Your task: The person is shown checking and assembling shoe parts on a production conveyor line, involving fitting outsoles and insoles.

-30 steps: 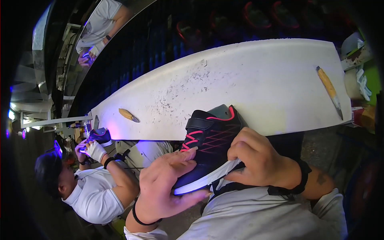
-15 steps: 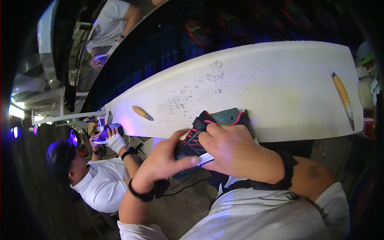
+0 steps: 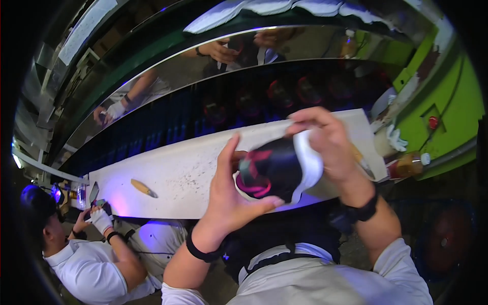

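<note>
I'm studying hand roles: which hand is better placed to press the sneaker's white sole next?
Right, probably: the right hand is at the white sole of the black sneaker, while the left hand is mostly around the opposite, collar side.

White bench (image 3: 157, 168) is bearing dark specks (image 3: 192, 179); short wooden-handled tool (image 3: 143, 188) is lying toward left, longer tool (image 3: 363, 162) near right end

The black sneaker (image 3: 280, 169) had been turned (its motion blurred it), so its collar faced left and its white sole (image 3: 309, 161) right; the left hand (image 3: 226, 198) had shifted from toe to collar; a red button (image 3: 433, 122) had come into view on a green machine (image 3: 450, 133).
</note>
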Action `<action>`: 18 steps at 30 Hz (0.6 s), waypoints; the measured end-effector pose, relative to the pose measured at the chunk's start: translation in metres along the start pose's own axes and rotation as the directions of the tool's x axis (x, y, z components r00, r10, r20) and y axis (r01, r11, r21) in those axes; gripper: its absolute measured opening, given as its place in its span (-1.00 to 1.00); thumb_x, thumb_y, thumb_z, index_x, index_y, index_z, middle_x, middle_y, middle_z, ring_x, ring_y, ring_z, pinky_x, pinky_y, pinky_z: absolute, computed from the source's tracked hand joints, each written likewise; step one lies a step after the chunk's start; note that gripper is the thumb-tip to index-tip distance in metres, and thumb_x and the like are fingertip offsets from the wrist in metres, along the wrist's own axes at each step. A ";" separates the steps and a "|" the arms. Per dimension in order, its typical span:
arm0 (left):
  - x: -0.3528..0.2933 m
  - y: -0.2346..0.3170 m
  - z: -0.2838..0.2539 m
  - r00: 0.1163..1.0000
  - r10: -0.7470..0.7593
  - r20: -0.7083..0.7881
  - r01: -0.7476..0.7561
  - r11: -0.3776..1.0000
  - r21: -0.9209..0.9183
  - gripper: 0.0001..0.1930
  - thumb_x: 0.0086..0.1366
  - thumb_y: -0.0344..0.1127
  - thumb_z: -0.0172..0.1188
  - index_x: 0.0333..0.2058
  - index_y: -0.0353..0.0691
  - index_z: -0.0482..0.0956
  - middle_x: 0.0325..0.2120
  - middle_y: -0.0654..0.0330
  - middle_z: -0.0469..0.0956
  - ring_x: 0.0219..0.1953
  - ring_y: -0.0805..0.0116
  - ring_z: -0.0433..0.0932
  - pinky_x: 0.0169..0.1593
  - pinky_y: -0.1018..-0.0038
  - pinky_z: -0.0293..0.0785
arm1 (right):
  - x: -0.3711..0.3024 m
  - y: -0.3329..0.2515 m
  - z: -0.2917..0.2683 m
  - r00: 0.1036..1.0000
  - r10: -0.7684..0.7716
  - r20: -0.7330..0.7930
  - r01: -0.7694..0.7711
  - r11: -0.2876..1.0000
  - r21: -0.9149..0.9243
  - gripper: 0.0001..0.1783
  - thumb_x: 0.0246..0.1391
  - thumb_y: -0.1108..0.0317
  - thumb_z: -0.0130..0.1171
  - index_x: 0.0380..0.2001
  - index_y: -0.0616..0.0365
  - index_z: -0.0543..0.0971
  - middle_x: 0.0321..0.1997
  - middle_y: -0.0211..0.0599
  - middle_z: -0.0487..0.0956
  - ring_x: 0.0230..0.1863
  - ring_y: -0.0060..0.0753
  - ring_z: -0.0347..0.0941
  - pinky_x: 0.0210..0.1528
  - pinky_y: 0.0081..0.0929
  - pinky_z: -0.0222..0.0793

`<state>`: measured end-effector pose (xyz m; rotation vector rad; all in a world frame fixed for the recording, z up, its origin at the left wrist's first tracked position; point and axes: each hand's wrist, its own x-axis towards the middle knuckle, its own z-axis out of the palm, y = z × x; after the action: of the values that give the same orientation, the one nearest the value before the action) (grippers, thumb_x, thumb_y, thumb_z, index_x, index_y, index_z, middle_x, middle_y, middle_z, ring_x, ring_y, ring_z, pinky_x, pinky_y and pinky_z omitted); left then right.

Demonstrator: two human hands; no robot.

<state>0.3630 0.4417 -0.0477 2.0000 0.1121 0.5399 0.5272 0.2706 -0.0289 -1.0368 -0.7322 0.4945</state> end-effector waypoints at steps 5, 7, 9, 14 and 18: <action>0.033 0.053 -0.024 0.990 -0.029 0.142 -0.031 0.913 0.406 -0.33 -0.23 -0.21 0.69 -0.16 -0.37 0.54 -0.44 0.13 0.65 -0.41 0.31 0.70 -0.26 0.48 0.62 | 0.003 0.019 0.029 0.984 0.120 0.130 -0.127 0.991 0.051 0.12 0.15 -0.61 -0.33 0.33 0.23 0.30 0.23 -0.04 0.45 0.22 -0.32 0.39 0.29 -0.34 0.29; 0.033 0.058 -0.030 0.945 -0.292 0.144 0.226 0.907 0.357 -0.34 -0.30 -0.12 0.68 -0.25 -0.36 0.58 -0.47 0.02 0.65 -0.42 0.14 0.70 -0.25 0.36 0.62 | -0.002 0.025 0.034 0.976 0.072 0.206 -0.054 0.995 -0.089 0.36 -0.06 -0.75 -0.28 0.50 0.18 -0.02 0.43 0.00 0.24 0.36 -0.31 0.25 0.36 -0.35 0.18; 0.030 0.052 -0.032 0.954 -0.258 0.151 0.192 0.915 0.355 -0.36 -0.29 -0.12 0.68 -0.27 -0.37 0.59 -0.49 0.01 0.65 -0.42 0.16 0.70 -0.25 0.37 0.62 | -0.004 0.029 0.037 0.988 -0.007 0.156 0.049 0.962 -0.269 0.12 0.11 -0.56 -0.11 0.37 0.25 0.24 0.23 -0.10 0.43 0.20 -0.35 0.38 0.25 -0.40 0.26; 0.019 0.023 -0.040 0.971 -0.205 0.120 0.176 0.960 0.219 -0.38 -0.27 -0.18 0.68 -0.25 -0.38 0.59 -0.46 0.08 0.67 -0.38 0.40 0.67 -0.21 0.48 0.58 | 0.001 0.039 0.041 0.993 0.092 -0.070 -0.074 0.971 0.228 -0.51 0.18 0.08 -0.01 0.03 0.22 0.50 -0.01 -0.20 0.55 0.00 -0.32 0.49 0.11 -0.36 0.40; 0.013 0.019 -0.047 0.965 -0.245 0.095 0.228 0.960 0.165 -0.38 -0.25 -0.20 0.69 -0.21 -0.35 0.60 -0.41 0.13 0.68 -0.34 0.47 0.64 -0.18 0.51 0.57 | 0.000 0.048 0.049 0.923 0.256 -0.288 0.057 0.649 0.759 -0.53 0.16 0.03 -0.02 -0.05 0.20 0.50 0.00 -0.07 0.55 0.04 -0.10 0.53 0.14 -0.14 0.46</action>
<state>0.3518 0.4748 -0.0094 2.1251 0.3265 0.2679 0.4896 0.3207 -0.0573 -0.3371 -0.0661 0.6057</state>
